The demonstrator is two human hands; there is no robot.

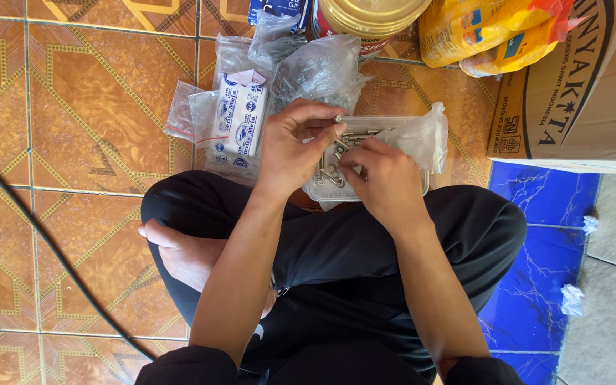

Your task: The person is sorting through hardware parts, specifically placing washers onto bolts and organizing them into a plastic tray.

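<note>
Floor: patterned brown-orange tiles (73,128), with blue tiles (536,207) at the person's right. The person sits cross-legged; a clear plastic tray (322,187) of small metal bolts rests on the floor just ahead of the crossed legs, partly hidden under both hands.

Left hand (295,146): fingers curled shut in a pinch on one small bolt (337,120), held above the tray's far left part. The bolt's head points away from the body, long axis running roughly near-to-far. Right hand (383,178): fingers bent down into the tray; contact with the loose bolts (331,175) seems likely, but whether they grip one cannot be told.

Key relation: the pinched bolt lies just left of and beyond the right fingertips, close but apart. The right hand is nearer the tray's contents; the left is nearer the lifted bolt.

Surroundings: crumpled clear bag (422,135) touching the tray's right end; printed white packets (240,114) just left; bag of dark hardware (319,71) beyond; gold-lidded tin (372,18), yellow pouches (486,32), cardboard box (586,85) further off.
</note>
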